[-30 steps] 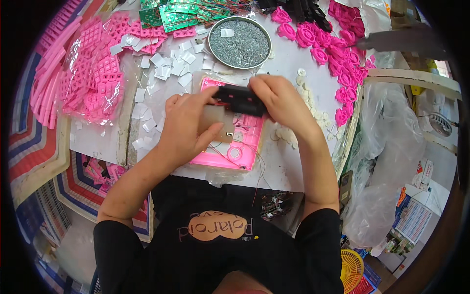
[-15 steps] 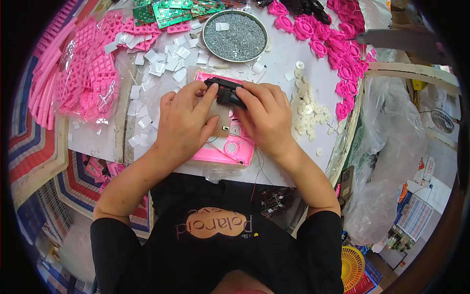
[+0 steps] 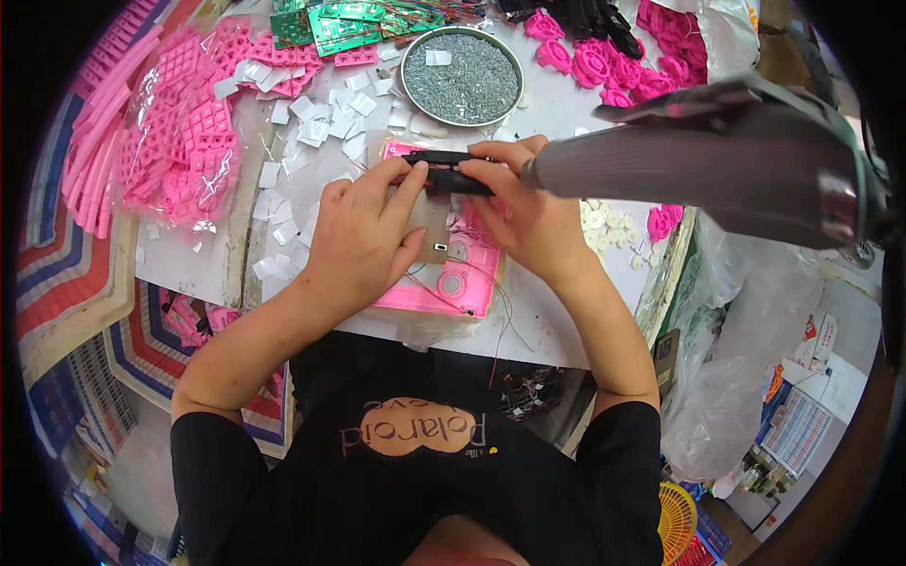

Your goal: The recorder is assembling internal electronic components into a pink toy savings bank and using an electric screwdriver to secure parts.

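Note:
A pink plastic housing [image 3: 479, 280] lies on the worktable in front of me, with a brownish circuit board [image 3: 436, 224] and thin wires in it. Across its far end sits a long black plastic part [image 3: 451, 180]. My left hand [image 3: 357, 236] has its index finger and thumb side over the board, the fingertips pressing the left end of that part. My right hand [image 3: 545, 231] grips the right end between fingers and thumb. Just over the right hand hangs a dark ribbed tool with a lever [image 3: 689, 170], apparently an electric screwdriver; its tip ends by my knuckles.
A round tin of small screws [image 3: 462, 80] stands beyond the housing. White square pads [image 3: 330, 123], bagged pink keypads [image 3: 189, 141] and green circuit boards [image 3: 344, 28] lie left and far. Off-white discs [image 3: 609, 231] and pink ring parts [image 3: 604, 66] are at the right.
The dark tool has come in from the right and now covers part of the discs and pink rings. My right hand has shifted slightly right along the black part; the left stays on it.

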Available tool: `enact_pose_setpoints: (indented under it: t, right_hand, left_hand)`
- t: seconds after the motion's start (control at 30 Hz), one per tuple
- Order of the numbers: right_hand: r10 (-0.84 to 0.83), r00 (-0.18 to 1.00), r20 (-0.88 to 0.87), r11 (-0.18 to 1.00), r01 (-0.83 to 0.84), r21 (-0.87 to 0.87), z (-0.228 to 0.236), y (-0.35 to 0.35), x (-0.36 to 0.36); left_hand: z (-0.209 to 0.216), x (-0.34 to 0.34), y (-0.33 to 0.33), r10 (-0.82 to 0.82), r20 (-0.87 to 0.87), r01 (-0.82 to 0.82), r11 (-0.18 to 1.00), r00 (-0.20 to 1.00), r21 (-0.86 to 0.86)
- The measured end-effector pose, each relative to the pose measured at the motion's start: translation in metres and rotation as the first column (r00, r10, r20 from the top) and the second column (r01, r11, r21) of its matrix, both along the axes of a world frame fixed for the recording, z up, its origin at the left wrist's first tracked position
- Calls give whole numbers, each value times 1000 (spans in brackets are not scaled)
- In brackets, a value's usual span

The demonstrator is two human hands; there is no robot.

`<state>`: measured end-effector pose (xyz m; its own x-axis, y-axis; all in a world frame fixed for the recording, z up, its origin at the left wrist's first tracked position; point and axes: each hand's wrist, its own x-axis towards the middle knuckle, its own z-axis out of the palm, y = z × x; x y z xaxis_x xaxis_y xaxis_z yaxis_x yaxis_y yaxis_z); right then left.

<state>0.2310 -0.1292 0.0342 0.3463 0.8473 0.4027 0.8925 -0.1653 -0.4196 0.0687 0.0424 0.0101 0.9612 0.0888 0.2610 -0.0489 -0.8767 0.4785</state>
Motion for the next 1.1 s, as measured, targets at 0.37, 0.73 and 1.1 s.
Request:
enact_pose_setpoints:
  t: [0.37,0.73,1.1]
  right_hand:
    - [-2,997,73,995,9,-99,7,6,-5]
    - [-82,988,-131,938,33,-345,14,8,5]
    - [50,910,-411,473,341,812,108,-42,163]
  left_hand:
    - [-1,1,1,-18,9,19,997,1000,-72]
    - [11,8,5,-50,-56,48,998,997,-39]
    - [-2,169,54,-176,20,167,958,984,232]
